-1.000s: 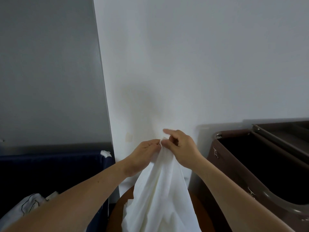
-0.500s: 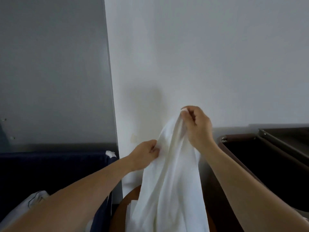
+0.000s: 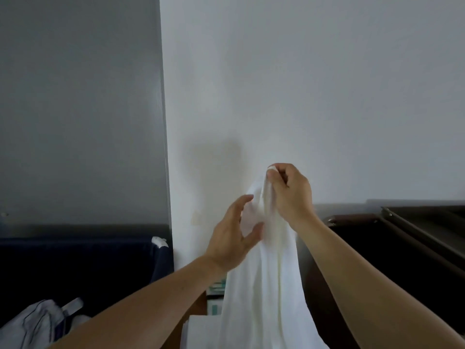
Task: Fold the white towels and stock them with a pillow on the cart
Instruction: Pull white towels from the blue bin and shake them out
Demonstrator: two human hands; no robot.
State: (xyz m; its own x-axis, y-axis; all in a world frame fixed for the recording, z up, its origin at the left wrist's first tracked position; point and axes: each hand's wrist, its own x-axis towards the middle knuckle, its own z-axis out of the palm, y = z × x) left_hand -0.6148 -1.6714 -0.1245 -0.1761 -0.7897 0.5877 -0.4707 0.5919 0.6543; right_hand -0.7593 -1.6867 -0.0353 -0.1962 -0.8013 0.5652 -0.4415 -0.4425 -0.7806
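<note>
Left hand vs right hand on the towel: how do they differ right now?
The right hand pinches the towel at its top corner; the left hand is open, fingers spread beside the cloth. The right hand sits higher, the left hand lower, at the towel's side. Both are bare and close together before the white wall.

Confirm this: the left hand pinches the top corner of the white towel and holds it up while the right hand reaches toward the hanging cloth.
The hands are swapped. In the head view the right hand pinches the top corner of the white towel and holds it up, while the left hand, fingers spread, reaches toward the hanging cloth.
</note>
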